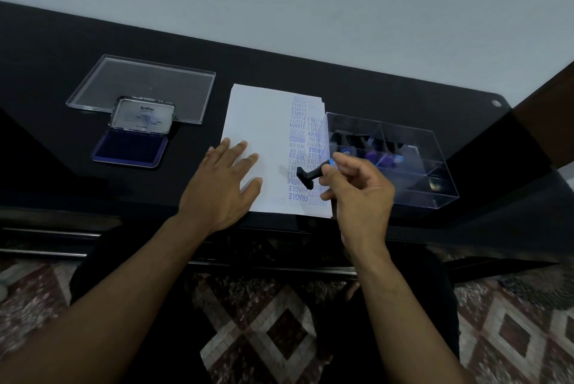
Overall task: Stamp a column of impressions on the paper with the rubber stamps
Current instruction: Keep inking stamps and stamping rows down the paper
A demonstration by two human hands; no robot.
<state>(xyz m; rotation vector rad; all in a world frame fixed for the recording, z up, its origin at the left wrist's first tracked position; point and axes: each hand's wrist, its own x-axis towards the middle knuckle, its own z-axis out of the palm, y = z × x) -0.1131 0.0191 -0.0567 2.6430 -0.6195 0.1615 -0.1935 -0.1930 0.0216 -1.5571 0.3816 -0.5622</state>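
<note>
Your right hand (360,188) pinches a black rubber stamp (307,176) by its handle, thumb and fingers curled round it, and holds the stamp tilted with its face low over the paper (257,122). I cannot tell whether the face touches the sheet. Your left hand (222,180) lies flat on the paper's near left part, fingers spread and straight, pinning it to the black table (62,41).

Taking the paper as the landmark: the stamp hangs over its right side, above a column of blue impressions (297,147) that runs from the far edge toward you. A second, fainter column sits just right of it. Left of the paper lies the open ink pad (130,149), its lid raised, and beyond that a clear flat lid (143,88). Touching the paper's right edge stands a clear box (400,163) with more stamps in its compartments.

You seem to be in the middle of the stamping step, working low in the column. Next, I judge, you need to square the stamp face to the sheet, press straight down in the free gap, and lift cleanly; re-inking may be due.

Readable prints include SAMPLE, AMENDED, AIR MAIL and FRAGILE, some upside down. The pad lid reads Artline.
</note>
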